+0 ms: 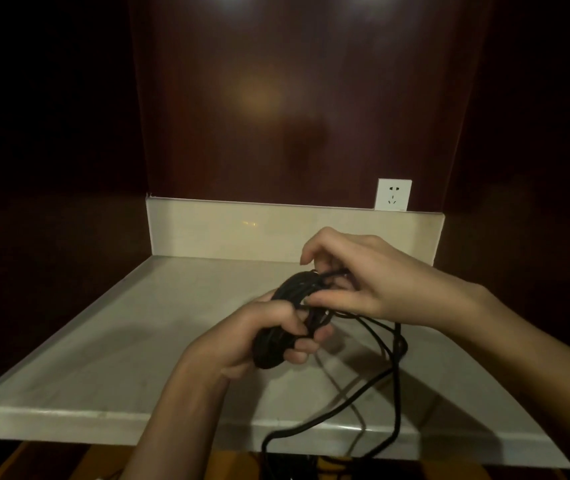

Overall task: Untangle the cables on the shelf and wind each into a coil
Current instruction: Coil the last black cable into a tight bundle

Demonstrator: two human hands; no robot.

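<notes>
While both hands clutch the black coil | loose cable end cut off below.

A thin black rubber-sheathed cable, partly wound into a tight oval coil, is held tilted above the pale stone shelf, its loose remainder trailing in slack loops down over the shelf's front edge.
</notes>
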